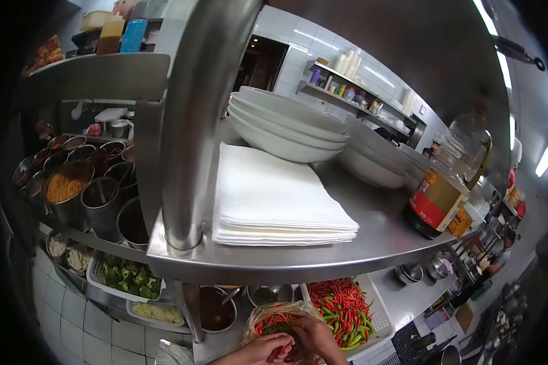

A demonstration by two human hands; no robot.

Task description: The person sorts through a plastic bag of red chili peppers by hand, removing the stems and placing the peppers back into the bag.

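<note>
A plastic bag (254, 320) of red chillies sits on the counter (216, 345), below the near edge of the steel shelf (310, 258) and just beside the left side of a white basket (379, 304) of red and green chillies. The left hand (273, 348) is half curled over the bag; the right hand (315, 333) bends down into its mouth. I cannot tell what either grips.

Bare forearms (330, 351) (bare fingers (282, 348), too)
</note>
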